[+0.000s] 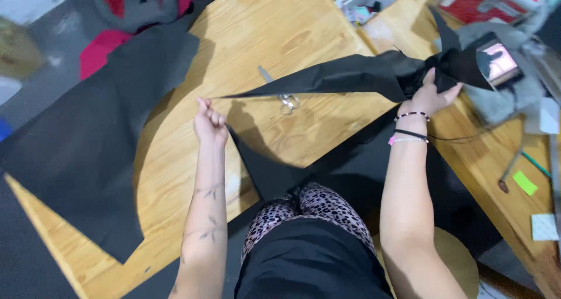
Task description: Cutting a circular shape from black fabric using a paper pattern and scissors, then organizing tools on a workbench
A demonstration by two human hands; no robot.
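Wooden bench (pixel 274 30) fills the view, lit from above. Largest item on it: a big black fabric sheet (pixel 87 153) draped over the near-left edge, with a curved cutout exposing the wood. Next: a long tapering black fabric strip (pixel 333 77), held in the air above the bench and stretched between both hands. My right hand (pixel 429 94) grips the bunched wide end, fingers closed around the folds. My left hand (pixel 210 121) is fisted and pinches the thin pointed tip, fingers tight together. Scissors (pixel 283 97) lie flat on the bench under the strip, untouched, between the two hands. A phone (pixel 499 62) rests on grey fluff at the far right; a small green note (pixel 524 183) sits near the right edge. Judgement: to do this well, keep even tension along the strip, avoid twisting the tip, and hold it well above the scissors.
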